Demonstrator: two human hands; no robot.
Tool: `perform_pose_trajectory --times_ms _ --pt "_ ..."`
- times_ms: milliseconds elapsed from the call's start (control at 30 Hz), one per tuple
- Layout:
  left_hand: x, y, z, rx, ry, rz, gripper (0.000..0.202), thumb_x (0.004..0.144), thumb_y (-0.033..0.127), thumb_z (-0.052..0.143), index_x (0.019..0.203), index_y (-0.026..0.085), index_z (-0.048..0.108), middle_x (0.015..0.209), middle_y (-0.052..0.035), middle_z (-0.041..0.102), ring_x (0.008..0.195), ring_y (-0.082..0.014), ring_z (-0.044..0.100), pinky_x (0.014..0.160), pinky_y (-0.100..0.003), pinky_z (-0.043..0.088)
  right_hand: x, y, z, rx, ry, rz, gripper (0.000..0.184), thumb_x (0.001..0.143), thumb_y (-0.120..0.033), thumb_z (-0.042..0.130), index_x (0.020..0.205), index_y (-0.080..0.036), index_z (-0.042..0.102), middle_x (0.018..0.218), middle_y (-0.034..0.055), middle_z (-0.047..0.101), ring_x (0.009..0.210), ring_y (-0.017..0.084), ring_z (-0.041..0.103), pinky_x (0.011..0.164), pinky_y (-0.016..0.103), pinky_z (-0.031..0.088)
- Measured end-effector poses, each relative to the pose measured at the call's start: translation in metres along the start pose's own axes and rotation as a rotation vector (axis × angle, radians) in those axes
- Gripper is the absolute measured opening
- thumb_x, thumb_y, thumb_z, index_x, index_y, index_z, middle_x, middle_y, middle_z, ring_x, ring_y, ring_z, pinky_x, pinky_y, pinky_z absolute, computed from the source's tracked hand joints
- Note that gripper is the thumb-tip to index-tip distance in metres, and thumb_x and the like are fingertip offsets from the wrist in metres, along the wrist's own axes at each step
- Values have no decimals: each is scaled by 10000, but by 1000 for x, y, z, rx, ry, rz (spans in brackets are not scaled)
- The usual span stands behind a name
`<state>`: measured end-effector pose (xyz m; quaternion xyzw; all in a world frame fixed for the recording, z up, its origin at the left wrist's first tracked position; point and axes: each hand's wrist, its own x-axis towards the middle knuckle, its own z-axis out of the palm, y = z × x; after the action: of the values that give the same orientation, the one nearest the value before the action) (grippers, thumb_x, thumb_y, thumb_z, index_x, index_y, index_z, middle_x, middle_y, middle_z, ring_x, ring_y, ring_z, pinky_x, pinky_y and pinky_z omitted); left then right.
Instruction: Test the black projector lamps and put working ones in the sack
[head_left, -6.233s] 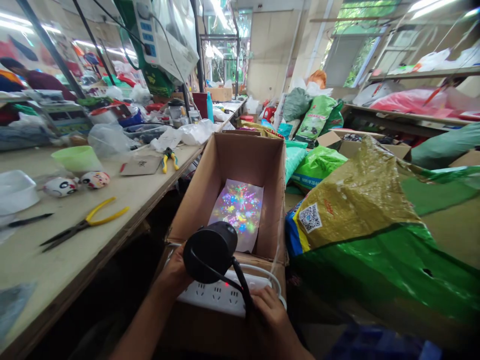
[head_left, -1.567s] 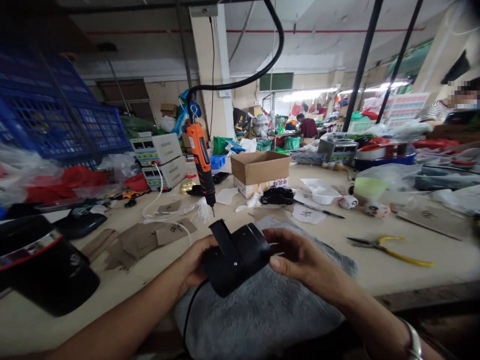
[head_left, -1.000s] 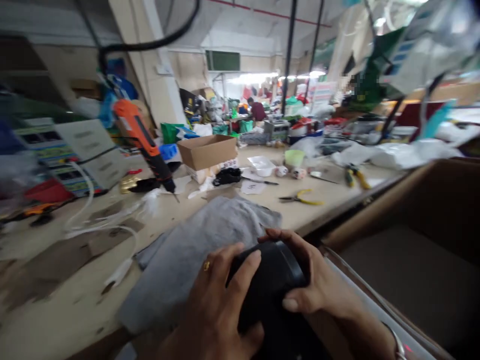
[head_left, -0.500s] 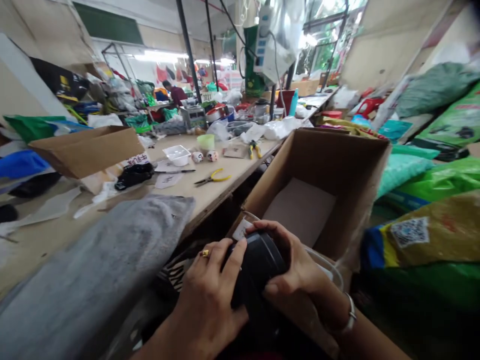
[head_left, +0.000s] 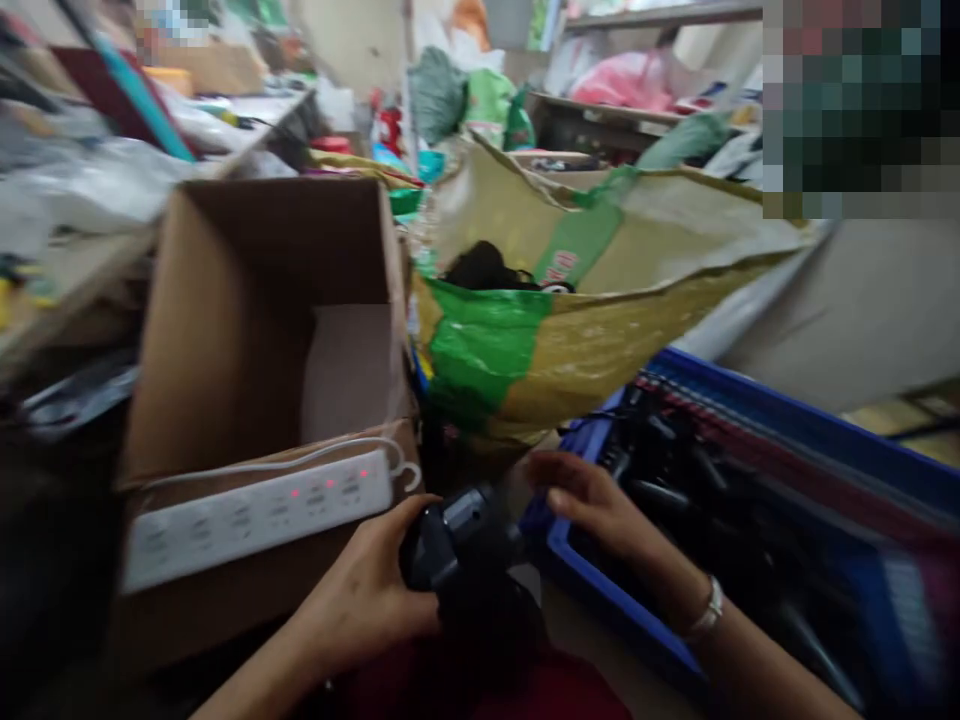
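My left hand [head_left: 375, 575] is closed around a black plastic device [head_left: 450, 535], low in the middle of the head view. A dark, soft-looking part hangs below its hard casing; the exact kind of device cannot be made out. To the right, my right hand [head_left: 589, 500] is apart from the device, over the near left edge of a blue crate [head_left: 615, 600]. Its fingers are loosely bent, with a gap to the thumb, and nothing shows between them. Dark glossy pieces [head_left: 697, 500] and thin black cables lie inside the crate, blurred.
An open cardboard box [head_left: 172, 350] stands at left, with a white power strip [head_left: 255, 520] along its near side. Behind the crate sits a gold and green woven sack [head_left: 585, 350] holding black items. A cluttered workbench [head_left: 82, 280] runs along the left.
The view has swung right, bringing the blue crate and sack into sight. My right hand has let go of the black device and moved right; my left hand keeps hold of it.
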<state>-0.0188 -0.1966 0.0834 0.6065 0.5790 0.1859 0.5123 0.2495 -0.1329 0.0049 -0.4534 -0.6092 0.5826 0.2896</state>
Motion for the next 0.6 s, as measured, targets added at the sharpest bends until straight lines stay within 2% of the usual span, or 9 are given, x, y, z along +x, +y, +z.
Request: perform_pose_trajectory --times_ms 33,67,133,167,233,333,400,467,600 --pt "14 1 7 0 -43 0 573 573 225 718 1115 187 537 918 2 658 852 -218 609 726 -270 467 -15 21 -28 -234 231 67 640 726 -672 552 1127 -173 553 1091 125 651 1004 255 616 883 389 481" --pt "28 1 15 -4 -85 -2 590 568 244 728 1123 179 539 912 1 657 848 -218 608 719 -270 464 -31 42 -53 -328 371 143 597 764 -640 517 1101 -149 562 1082 146 648 986 268 619 877 406 478" --pt "53 2 31 -28 -165 -30 586 563 269 737 1111 164 558 876 4 654 821 -212 601 690 -264 456 -60 82 -87 -455 516 292 568 773 -592 504 1031 -92 589 981 193 664 905 314 633 809 455 489" --pt "63 2 39 -48 -192 -48 566 554 264 739 1085 156 574 843 7 649 799 -207 594 668 -259 450 -73 101 -95 -497 536 358 521 774 -553 519 987 -85 609 943 196 670 878 322 637 785 456 492" --pt "81 2 55 -107 -229 -77 491 533 245 739 994 136 609 768 12 632 743 -192 574 625 -252 431 -89 131 -93 -569 509 454 410 770 -470 564 928 -99 640 899 167 683 839 301 650 747 404 505" --pt "101 -2 81 -250 -266 -129 398 508 219 734 876 119 621 699 10 613 685 -174 558 605 -252 421 -92 160 -67 -666 417 520 278 755 -327 649 951 -129 650 952 121 678 893 250 638 781 323 489" --pt "112 -8 97 -313 -282 -168 410 507 211 730 889 118 613 697 6 615 679 -171 567 616 -255 433 -86 170 -51 -751 391 557 233 754 -232 669 959 -125 638 1002 118 650 960 251 600 841 358 457" --pt "122 -17 111 -315 -282 -187 476 490 201 743 939 123 603 723 1 619 700 -174 575 631 -258 444 -79 176 -44 -824 381 595 146 784 -170 641 920 -121 623 1013 96 623 988 241 567 866 406 434" --pt "137 -35 129 -302 -294 -207 555 468 196 768 988 121 591 770 -19 628 744 -191 587 653 -271 466 -81 177 -54 -863 366 628 50 848 -172 568 859 -126 586 856 39 612 825 181 581 754 345 458"
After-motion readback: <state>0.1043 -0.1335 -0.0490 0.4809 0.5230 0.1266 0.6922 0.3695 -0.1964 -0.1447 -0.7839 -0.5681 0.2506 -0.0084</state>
